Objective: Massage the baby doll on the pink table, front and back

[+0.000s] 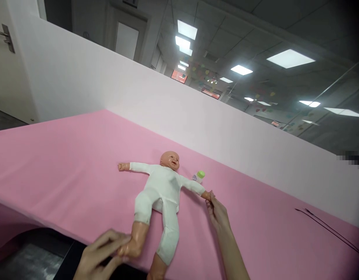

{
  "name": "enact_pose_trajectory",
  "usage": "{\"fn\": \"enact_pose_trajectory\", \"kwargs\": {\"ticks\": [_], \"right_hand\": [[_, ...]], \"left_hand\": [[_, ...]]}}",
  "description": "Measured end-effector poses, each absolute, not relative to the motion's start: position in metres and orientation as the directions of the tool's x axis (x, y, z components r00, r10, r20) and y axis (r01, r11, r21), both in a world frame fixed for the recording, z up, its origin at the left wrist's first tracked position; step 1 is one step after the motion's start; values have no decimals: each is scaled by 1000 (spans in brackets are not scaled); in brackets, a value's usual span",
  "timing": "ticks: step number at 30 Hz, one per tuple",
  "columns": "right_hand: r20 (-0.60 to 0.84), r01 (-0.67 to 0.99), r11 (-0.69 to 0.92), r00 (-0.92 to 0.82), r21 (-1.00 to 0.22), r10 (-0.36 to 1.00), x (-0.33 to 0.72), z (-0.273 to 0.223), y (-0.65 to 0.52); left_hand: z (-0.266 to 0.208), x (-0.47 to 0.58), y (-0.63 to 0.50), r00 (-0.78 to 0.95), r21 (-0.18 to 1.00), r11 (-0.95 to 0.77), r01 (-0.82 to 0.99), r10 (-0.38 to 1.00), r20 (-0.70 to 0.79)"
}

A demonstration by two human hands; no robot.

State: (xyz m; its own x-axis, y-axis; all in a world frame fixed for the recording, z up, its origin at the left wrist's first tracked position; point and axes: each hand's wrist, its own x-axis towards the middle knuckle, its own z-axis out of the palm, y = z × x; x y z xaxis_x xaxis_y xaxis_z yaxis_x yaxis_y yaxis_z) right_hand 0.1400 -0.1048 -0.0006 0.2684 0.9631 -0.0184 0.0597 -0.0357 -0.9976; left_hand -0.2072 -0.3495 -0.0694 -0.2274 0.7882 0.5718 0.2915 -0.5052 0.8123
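Note:
A baby doll (164,184) in a white cloth body suit lies on its back on the pink-covered table (80,155), head away from me and arms spread wide. My left hand (102,252) has its fingers closed around the doll's foot at the lower left. With thumb and fingers, my right hand (219,212) pinches the doll's small hand on the right side. The doll's other foot runs out of view at the bottom edge. Just above its right-hand arm lies a small white bottle (198,177) with a green cap.
A white partition wall (179,112) rises along the table's far side. Two thin black cables (328,229) lie at the right. The table's near edge runs along the lower left, and a door (13,70) stands beyond at the left.

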Motion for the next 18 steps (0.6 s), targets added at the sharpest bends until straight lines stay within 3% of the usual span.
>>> {"fn": "enact_pose_trajectory", "kwargs": {"ticks": [4, 9, 11, 15, 18], "right_hand": [[176, 78, 164, 197, -983, 964, 100, 26, -105], [300, 349, 358, -210, -866, 931, 33, 26, -120], [327, 392, 422, -288, -817, 900, 16, 19, -123], [347, 374, 408, -222, -833, 911, 23, 20, -115], [324, 264, 290, 97, -920, 941, 59, 25, -97]], "left_hand": [[-19, -219, -299, -224, 927, -331, 175, 904, 365], [-2, -216, -217, -156, 974, -225, -3, 962, 222], [-2, -215, -193, -127, 974, -211, -84, 972, 199], [-1, -214, -194, -107, 972, -222, -83, 971, 213], [-8, -214, -241, -160, 970, -230, 76, 958, 239]]}}
